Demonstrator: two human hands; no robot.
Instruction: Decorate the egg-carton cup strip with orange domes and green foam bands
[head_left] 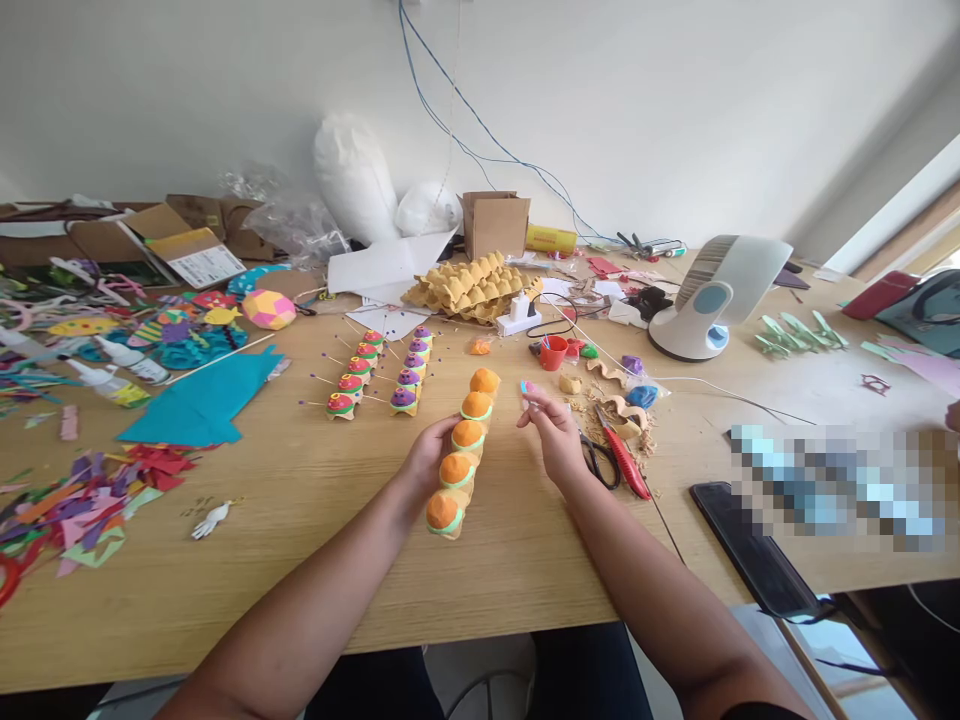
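Observation:
My left hand (431, 455) grips an egg-carton strip (459, 465) from its left side, tilted above the table. The strip has several bumps capped in orange, each with a light green band below. My right hand (553, 430) pinches a small blue and pink piece (526, 386), perhaps clay, just right of the strip's far end. Beyond my left hand stand two finished-looking strips: a red and green one (351, 384) and a purple one (406, 392), both with pins sticking out at the sides.
Scissors (600, 462) and a red-handled cutter (624, 455) lie right of my right hand. Farther back are a red cup (553, 352), stacked egg trays (472, 285) and a white fan (716, 300). Paper scraps (90, 500) cover the left; a phone (750, 550) lies right.

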